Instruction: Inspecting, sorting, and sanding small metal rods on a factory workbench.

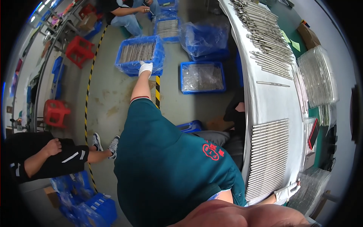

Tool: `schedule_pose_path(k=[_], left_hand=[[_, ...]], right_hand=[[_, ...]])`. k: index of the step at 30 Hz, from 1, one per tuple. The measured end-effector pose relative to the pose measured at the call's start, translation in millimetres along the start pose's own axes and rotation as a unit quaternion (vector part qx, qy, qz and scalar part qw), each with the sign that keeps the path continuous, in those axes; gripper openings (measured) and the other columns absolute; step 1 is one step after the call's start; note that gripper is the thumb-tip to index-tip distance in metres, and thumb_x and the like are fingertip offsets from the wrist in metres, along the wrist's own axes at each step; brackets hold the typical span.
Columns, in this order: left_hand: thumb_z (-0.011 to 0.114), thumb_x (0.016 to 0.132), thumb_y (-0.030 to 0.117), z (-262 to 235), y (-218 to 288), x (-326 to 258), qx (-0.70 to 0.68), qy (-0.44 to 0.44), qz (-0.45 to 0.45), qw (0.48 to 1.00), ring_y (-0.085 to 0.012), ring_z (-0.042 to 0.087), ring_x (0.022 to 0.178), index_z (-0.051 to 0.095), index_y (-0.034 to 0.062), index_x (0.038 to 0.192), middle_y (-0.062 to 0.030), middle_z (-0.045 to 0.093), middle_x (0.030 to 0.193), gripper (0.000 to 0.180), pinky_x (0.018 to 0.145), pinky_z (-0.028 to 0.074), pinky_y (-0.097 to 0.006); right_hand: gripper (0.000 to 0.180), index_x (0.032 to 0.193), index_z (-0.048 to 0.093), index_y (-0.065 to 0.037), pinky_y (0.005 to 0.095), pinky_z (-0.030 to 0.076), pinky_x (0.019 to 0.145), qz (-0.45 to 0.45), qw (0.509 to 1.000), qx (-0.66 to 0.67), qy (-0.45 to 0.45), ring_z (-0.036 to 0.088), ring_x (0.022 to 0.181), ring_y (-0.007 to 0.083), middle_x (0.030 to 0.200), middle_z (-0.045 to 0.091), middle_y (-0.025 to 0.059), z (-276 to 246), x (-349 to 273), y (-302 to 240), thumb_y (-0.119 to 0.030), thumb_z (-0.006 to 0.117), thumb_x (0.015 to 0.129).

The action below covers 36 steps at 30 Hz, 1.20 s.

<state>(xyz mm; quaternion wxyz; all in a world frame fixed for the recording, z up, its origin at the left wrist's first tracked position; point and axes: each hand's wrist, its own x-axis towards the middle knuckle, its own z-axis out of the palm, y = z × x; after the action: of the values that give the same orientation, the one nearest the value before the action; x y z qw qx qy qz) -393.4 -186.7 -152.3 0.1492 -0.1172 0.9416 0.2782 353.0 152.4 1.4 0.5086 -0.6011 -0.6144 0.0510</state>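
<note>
My left hand [145, 68], in a white glove, reaches out over the floor. Its fingers close on the near rim of a blue crate [162, 56], which is lined with clear plastic. Thin metal rods [137, 52] fill that crate in a packed row. My right hand [287, 192], also gloved, with bare fingertips, rests at the near right of the white-covered table [269, 104]. Its fingers are stretched out and hold nothing I can see. Beside it, a neat row of metal rods [267, 157] lies side by side.
Loose rods [261, 30] pile up at the table's far end. A blue crate of rods [202, 77] and a plastic-draped blue crate [204, 39] stand beside the table. Red stools [56, 113] are at left. Two other people sit nearby, one with shoes [113, 146] close to my left side.
</note>
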Motion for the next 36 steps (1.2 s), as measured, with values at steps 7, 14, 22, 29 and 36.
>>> schedule_pose_path(k=[7, 14, 22, 29, 36], left_hand=[[0.044, 0.084, 0.045, 117, -56, -21, 0.306, -0.238, 0.293, 0.874, -0.0363, 0.053, 0.113, 0.059, 0.0075, 0.116, -0.0195, 0.056, 0.122, 0.051, 0.096, 0.041, -0.042], [0.034, 0.087, 0.061, 196, -54, -235, 0.277, -0.448, 0.34, 0.779, -0.035, 0.048, 0.12, 0.053, 0.0064, 0.126, -0.0184, 0.051, 0.131, 0.07, 0.102, 0.036, -0.041], [0.034, 0.088, 0.062, 216, -43, -232, 0.445, -0.614, 0.39, 0.522, -0.0302, 0.042, 0.127, 0.049, 0.016, 0.133, -0.0145, 0.048, 0.135, 0.066, 0.104, 0.031, -0.041], [0.032, 0.086, 0.066, 185, -51, -241, 0.391, -0.635, 0.314, 0.587, -0.0313, 0.019, 0.139, 0.026, 0.0231, 0.146, -0.0096, 0.019, 0.152, 0.073, 0.113, 0.017, -0.041], [0.029, 0.086, 0.068, 194, -60, -236, 0.382, -0.627, 0.335, 0.591, -0.0315, 0.022, 0.138, 0.026, 0.021, 0.145, -0.0106, 0.023, 0.151, 0.076, 0.112, 0.019, -0.041]], right_hand=[[0.033, 0.12, 0.053, 0.004, 0.0294, 0.047, 0.087, 0.008, 0.999, 0.046, -0.013, 0.057, 0.104, 0.0203, 0.115, 0.059, 0.0135, 8, 1, 0, -0.019, 0.049, 0.096], [0.031, 0.117, 0.054, 0.004, 0.0316, 0.049, 0.087, 0.013, 1.0, 0.004, 0.001, 0.059, 0.1, 0.022, 0.113, 0.061, 0.015, 3, -5, -10, -0.018, 0.051, 0.096], [0.031, 0.118, 0.052, 0.006, 0.0314, 0.052, 0.084, 0.022, 0.997, 0.07, -0.01, 0.058, 0.101, 0.0223, 0.116, 0.058, 0.0153, -2, -2, -5, -0.016, 0.049, 0.096], [0.032, 0.122, 0.053, 0.0, 0.0292, 0.043, 0.09, 0.019, 0.998, 0.063, -0.008, 0.054, 0.105, 0.0186, 0.118, 0.058, 0.0107, -2, -3, 1, -0.018, 0.046, 0.097], [0.031, 0.116, 0.055, 0.006, 0.0301, 0.053, 0.082, 0.001, 0.999, 0.045, -0.005, 0.06, 0.098, 0.0213, 0.113, 0.06, 0.0148, -2, -2, -1, -0.016, 0.049, 0.096]])
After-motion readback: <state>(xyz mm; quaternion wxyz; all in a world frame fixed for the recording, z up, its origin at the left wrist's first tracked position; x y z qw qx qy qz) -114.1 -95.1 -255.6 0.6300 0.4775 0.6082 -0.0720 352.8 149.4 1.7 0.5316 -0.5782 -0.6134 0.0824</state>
